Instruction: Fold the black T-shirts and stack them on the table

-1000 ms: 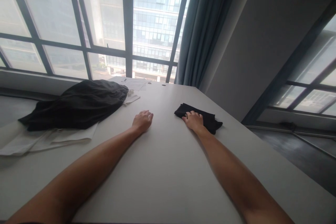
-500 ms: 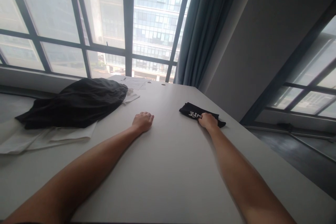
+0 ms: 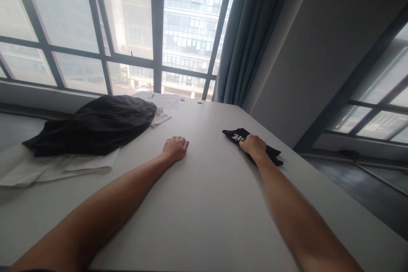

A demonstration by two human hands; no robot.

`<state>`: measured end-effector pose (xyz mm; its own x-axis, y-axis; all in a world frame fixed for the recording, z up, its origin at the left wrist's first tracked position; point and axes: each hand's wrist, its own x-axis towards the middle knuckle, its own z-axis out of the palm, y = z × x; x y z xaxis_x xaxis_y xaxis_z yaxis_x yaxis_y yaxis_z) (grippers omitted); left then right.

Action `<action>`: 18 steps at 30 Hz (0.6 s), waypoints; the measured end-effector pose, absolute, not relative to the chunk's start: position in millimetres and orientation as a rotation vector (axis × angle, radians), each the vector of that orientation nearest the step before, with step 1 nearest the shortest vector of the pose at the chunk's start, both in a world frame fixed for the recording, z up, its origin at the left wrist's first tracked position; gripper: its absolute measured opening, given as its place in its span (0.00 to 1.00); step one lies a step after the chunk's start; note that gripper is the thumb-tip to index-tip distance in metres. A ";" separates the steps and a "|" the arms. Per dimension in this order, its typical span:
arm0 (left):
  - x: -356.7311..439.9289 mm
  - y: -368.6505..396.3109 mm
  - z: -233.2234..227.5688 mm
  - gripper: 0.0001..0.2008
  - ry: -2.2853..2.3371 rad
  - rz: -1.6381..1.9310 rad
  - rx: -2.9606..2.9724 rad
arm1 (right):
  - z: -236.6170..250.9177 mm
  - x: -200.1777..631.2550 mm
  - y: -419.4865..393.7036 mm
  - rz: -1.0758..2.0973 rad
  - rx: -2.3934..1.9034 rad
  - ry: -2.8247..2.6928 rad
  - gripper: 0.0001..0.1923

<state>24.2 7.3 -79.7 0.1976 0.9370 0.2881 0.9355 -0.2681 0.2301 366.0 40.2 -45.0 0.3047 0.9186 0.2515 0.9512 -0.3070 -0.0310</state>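
While both arms reach forward across the table, the right hand rests on top of the folded black cloth, fingers curled down over its middle and pressing it to the surface. Whether the fingers actually pinch the fabric cannot be told from this view. White lettering shows on the exposed end of the cloth, left of the knuckles; the opposite end projects from under the wrist toward the right edge of the table. The cloth lies near that edge, on the far right part of the tabletop.

The left hand lies palm down on bare tabletop, fingers loosely curled, holding nothing. It is well apart from the right hand and from the cloth.

On the far left of the table, a dark garment lies in a heap on top of white fabric. Papers lie at the far edge, below the window. A blue curtain hangs right of the window.
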 end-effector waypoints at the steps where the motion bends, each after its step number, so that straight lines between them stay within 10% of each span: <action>1: 24.2 7.1 -79.5 0.21 1.897 0.585 2.428 | -45.2 356.4 40.8 -0.272 -2.337 -1.855 0.20; 11: 22.5 8.5 -81.7 0.20 1.910 0.572 2.443 | -22.1 346.7 32.5 0.310 -2.195 -2.357 0.40; 18: 22.2 9.0 -82.7 0.20 1.891 0.592 2.440 | -28.9 349.4 34.2 0.717 -2.342 -1.905 0.23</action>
<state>22.2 9.0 -82.7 0.2053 0.9338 0.2932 0.9343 -0.2762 0.2252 349.4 34.2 -28.9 0.1399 0.9354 -0.3248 0.9175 -0.2458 -0.3126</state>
